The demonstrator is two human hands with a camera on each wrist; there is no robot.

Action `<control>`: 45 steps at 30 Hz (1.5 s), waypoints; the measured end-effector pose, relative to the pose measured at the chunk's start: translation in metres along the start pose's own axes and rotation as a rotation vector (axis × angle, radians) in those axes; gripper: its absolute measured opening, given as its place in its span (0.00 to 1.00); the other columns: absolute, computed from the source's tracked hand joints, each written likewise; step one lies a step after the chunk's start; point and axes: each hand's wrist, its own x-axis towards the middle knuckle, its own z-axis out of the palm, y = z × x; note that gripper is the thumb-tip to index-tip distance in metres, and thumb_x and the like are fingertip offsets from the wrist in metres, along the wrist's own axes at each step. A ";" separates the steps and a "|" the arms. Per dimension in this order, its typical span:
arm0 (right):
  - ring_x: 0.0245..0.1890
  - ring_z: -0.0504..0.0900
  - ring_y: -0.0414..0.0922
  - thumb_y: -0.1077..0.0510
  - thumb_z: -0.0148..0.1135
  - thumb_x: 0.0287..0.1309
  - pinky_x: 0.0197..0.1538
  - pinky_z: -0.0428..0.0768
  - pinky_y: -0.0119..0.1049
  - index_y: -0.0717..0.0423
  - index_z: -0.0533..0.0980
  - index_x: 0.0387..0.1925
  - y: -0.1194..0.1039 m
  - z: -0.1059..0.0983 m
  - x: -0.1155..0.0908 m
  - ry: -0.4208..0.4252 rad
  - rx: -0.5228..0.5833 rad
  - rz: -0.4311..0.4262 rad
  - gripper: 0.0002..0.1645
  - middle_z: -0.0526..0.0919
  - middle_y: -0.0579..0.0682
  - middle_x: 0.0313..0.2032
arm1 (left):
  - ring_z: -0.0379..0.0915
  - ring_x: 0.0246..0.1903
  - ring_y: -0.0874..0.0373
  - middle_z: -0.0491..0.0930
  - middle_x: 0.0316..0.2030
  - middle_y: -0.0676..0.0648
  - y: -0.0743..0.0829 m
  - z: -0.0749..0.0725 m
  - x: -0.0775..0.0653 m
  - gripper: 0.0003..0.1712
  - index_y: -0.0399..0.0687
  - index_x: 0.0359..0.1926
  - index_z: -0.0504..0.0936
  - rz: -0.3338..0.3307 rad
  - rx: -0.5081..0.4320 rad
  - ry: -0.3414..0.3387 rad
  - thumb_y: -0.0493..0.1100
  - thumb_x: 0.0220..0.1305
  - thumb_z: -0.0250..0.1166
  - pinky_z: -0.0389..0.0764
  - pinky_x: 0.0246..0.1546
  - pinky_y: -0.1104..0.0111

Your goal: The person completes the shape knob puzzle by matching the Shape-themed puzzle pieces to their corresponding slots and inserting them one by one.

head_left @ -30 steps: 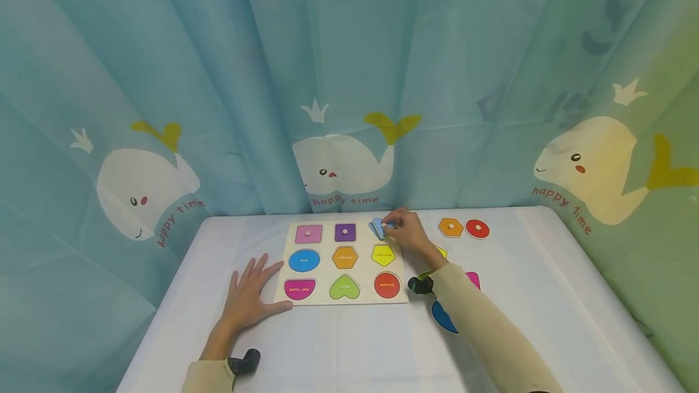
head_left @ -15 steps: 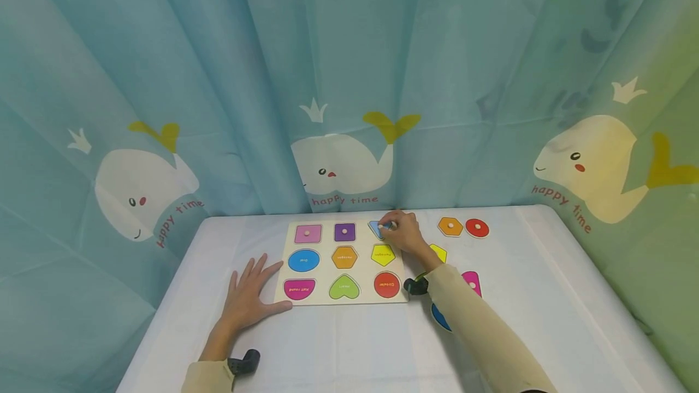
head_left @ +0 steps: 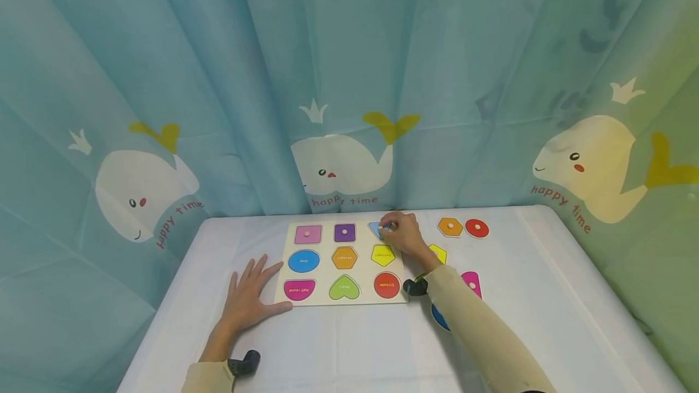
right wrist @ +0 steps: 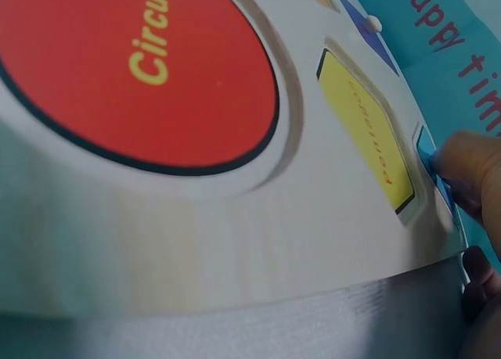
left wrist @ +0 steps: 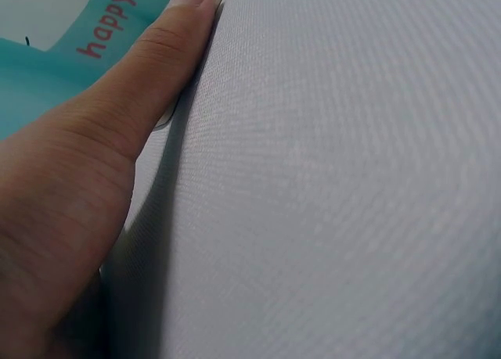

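Note:
A white shape puzzle board (head_left: pixel 322 272) lies on the table. My right hand (head_left: pixel 405 232) pinches the knob of a light blue triangle piece (head_left: pixel 374 225), which sits at the board's far right recess; the fingers partly cover it. In the right wrist view, the fingertips (right wrist: pixel 462 167) touch this piece beside the yellow pentagon recess (right wrist: pixel 366 132). My left hand (head_left: pixel 248 296) is spread flat at the board's left edge, thumb (left wrist: pixel 149 70) against the near left corner. A pink knobbed piece (head_left: pixel 308 235) and a purple square piece (head_left: pixel 344 232) fill the other far-row recesses.
Right of the board lie loose knobbed pieces: an orange hexagon (head_left: pixel 450 227), a red circle (head_left: pixel 477 228), a yellow piece (head_left: pixel 438 253), a magenta piece (head_left: pixel 472 282) and a blue piece (head_left: pixel 440 318). My right sleeve partly covers some. A curtain (head_left: pixel 464 77) hangs behind the table.
The blue triangle, skewed over its recess a second ago, has turned and now lines up with it. My right hand shifted slightly left. The left hand stays put.

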 end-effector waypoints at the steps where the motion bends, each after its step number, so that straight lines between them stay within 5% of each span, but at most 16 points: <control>1: 0.63 0.67 0.55 0.57 0.70 0.62 0.71 0.66 0.56 0.53 0.88 0.41 0.001 0.000 0.000 -0.001 -0.004 -0.004 0.07 0.83 0.52 0.57 | 0.42 0.77 0.30 0.57 0.78 0.35 0.001 0.000 0.000 0.57 0.55 0.74 0.70 0.002 0.000 0.002 0.70 0.45 0.77 0.37 0.69 0.26; 14: 0.67 0.65 0.58 0.58 0.70 0.61 0.74 0.58 0.62 0.54 0.89 0.39 0.000 -0.002 0.001 -0.015 0.022 -0.010 0.07 0.83 0.52 0.57 | 0.44 0.76 0.29 0.57 0.77 0.35 0.001 -0.002 0.000 0.56 0.55 0.74 0.71 0.013 0.014 0.008 0.70 0.46 0.76 0.39 0.68 0.25; 33: 0.67 0.64 0.57 0.57 0.70 0.62 0.73 0.60 0.61 0.51 0.88 0.39 -0.001 -0.004 0.000 -0.035 0.014 -0.011 0.06 0.82 0.52 0.58 | 0.44 0.76 0.29 0.57 0.77 0.34 0.002 -0.003 -0.002 0.56 0.54 0.74 0.71 0.015 0.007 0.015 0.69 0.45 0.77 0.39 0.68 0.25; 45: 0.57 0.76 0.56 0.55 0.70 0.65 0.63 0.76 0.53 0.55 0.81 0.58 -0.007 -0.048 -0.009 -0.161 -0.078 -0.130 0.22 0.81 0.55 0.61 | 0.43 0.76 0.29 0.57 0.77 0.34 0.001 -0.002 -0.001 0.56 0.54 0.74 0.70 0.022 -0.006 0.016 0.69 0.46 0.76 0.38 0.68 0.25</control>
